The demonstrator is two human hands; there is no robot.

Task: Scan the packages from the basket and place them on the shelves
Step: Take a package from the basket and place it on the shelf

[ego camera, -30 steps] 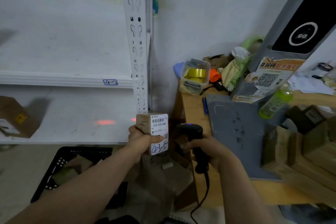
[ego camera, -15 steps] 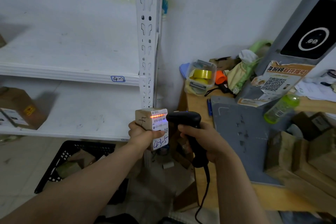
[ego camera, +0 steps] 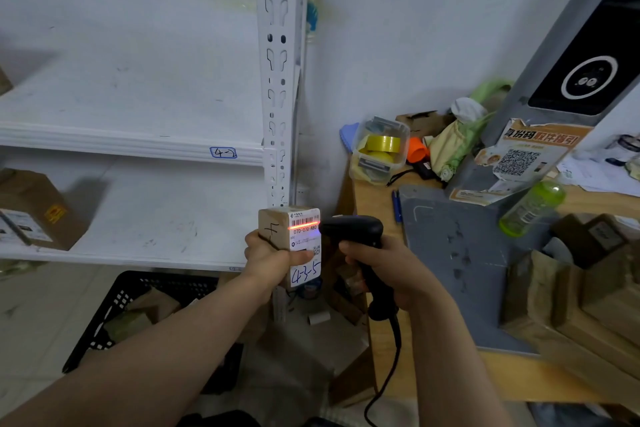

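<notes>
My left hand [ego camera: 273, 258] grips a small box [ego camera: 272, 227] upright, fingers wrapped round its brown side and thumb pressed across the white label [ego camera: 304, 239]. My right hand [ego camera: 384, 267] is curled round the handle of the black scanner [ego camera: 353, 230]. The scanner's head points left at the box and sits just beside the label's edge. A red line [ego camera: 304, 226] lies across the barcode near the top of the label, and "4-3-5" is handwritten at the bottom. The cord [ego camera: 394, 350] hangs down beside my right forearm.

I hold the box in the air in front of the white post [ego camera: 277, 80], about level with the lower shelf [ego camera: 138, 246]. Below my left forearm the black basket [ego camera: 114, 305] stands on the floor. It has brown packages [ego camera: 138, 319] in it, perhaps two or three, as my arm hides part of it. A carton [ego camera: 34, 208] sits at the left end of the lower shelf. On my right a wooden table [ego camera: 372, 204] carries a clear tub [ego camera: 379, 152] of yellow tape and a green bottle [ego camera: 531, 208].
</notes>
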